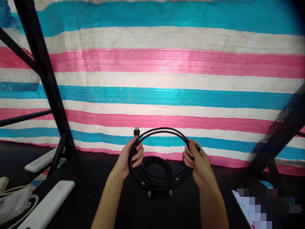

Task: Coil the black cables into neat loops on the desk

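A black cable [162, 132] wound into a large loop hangs between my two hands above a black surface. My left hand [132, 156] grips the loop's left side, where a plug with a metal tip [136, 130] sticks up. My right hand [196, 159] closes on the loop's right side, around a second plug end. Below the loop, more coiled black cables [156, 179] with silver connector ends lie on the dark surface [95, 184].
A striped pink, white and turquoise sheet [166, 79] hangs behind. A black metal frame [43, 73] stands at left, another dark strut [281, 136] at right. White bars [47, 203] and a white cable bundle [14, 200] lie at lower left. A flat device [250, 206] sits at lower right.
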Available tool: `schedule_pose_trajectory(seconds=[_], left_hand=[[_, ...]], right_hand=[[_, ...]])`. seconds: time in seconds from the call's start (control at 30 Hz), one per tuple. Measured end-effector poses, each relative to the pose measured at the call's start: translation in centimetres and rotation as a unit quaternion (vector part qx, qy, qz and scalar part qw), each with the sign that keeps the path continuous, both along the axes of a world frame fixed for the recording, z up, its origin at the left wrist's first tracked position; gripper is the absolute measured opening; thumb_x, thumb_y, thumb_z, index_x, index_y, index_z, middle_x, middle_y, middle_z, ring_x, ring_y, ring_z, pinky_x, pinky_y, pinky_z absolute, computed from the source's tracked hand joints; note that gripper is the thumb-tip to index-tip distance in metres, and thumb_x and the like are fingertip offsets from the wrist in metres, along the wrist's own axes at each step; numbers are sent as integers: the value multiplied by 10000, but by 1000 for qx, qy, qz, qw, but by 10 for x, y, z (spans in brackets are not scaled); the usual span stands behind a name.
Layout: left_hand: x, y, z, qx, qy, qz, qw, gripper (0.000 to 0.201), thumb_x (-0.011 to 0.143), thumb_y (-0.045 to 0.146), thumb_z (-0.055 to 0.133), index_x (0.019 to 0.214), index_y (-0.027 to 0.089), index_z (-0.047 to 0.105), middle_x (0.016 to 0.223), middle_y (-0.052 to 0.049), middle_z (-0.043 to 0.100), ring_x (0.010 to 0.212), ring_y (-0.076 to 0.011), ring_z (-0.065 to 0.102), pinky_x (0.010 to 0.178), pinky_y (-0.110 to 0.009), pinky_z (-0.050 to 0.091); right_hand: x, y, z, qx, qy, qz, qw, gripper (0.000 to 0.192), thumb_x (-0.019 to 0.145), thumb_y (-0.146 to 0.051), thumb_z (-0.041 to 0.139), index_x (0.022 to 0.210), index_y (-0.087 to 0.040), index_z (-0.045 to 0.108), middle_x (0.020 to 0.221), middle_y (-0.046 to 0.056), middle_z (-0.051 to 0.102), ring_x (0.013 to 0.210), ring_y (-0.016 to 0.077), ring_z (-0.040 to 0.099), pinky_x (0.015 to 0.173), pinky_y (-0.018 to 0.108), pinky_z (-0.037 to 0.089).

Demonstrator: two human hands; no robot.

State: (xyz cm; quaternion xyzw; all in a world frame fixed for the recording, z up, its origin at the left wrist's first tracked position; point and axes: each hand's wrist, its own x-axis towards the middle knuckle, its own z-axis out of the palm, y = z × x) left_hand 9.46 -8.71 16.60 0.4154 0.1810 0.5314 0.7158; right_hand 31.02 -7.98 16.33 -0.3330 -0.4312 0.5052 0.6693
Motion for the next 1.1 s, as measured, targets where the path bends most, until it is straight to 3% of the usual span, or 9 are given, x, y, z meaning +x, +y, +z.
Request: schedule_pose_trajectory(seconds=[0.13,0.23,0.37,0.47,0.57,0.63,0.73,0.9,1.1], left_hand=[[2,-4,-2,5,74,-23,997,432,877,496,495,607,178,382,388,91,269,288,-29,210,335,-185,116],[7,-9,-2,53,160,0,986,478,874,549,475,588,185,356,404,99,240,304,-24,167,353,-201,110],[14,-15,-2,82,294,46,951,490,802,538,591,559,196,339,383,98,263,309,-34,219,374,-218,162],[18,-18,-2,70,362,63,927,455,791,538,592,565,191,403,352,83,306,322,-56,270,384,-222,188],[21,-19,-1,63,387,63,918,386,771,506,623,617,178,490,370,83,323,345,-63,276,385,-228,161],[20,-19,0,72,386,67,917,365,748,472,661,615,170,503,387,84,314,361,-56,261,391,-233,133],[14,-18,1,83,361,82,925,409,731,450,692,554,167,456,391,82,297,371,-42,236,399,-237,105],[-1,-16,1,79,239,158,955,510,736,493,683,509,188,342,392,101,213,344,-21,143,376,-226,94],[-2,-14,-1,91,135,261,952,565,729,506,694,502,193,281,382,113,170,322,-9,119,366,-204,62]], right_hand=[[2,1,-4,-32,-117,21,992,449,683,-570,727,800,-181,536,534,-106,234,409,1,141,371,142,87],[2,-1,-4,-32,-170,28,985,456,704,-590,695,816,-179,529,539,-101,234,428,13,145,383,159,100],[3,-7,-1,-21,-257,49,965,417,785,-586,611,843,-178,548,561,-84,256,449,32,180,396,176,154],[-1,-13,3,10,-349,50,936,351,844,-529,563,898,-186,614,626,-33,436,507,66,361,448,196,287],[-9,-21,8,58,-414,53,907,268,868,-455,551,911,-214,660,839,20,609,782,152,554,654,236,431],[-14,-25,11,69,-440,60,893,254,877,-447,535,923,-237,670,939,21,643,913,189,568,745,259,441],[-13,-25,10,60,-444,65,892,291,867,-482,538,996,-250,659,940,21,647,881,189,579,719,267,439],[-2,-12,0,-7,-387,82,918,462,812,-533,601,1137,-204,598,616,-23,562,610,145,557,602,260,420],[-11,-6,0,-13,-297,91,950,405,759,-519,662,973,-175,652,688,1,598,694,157,610,707,276,457]])
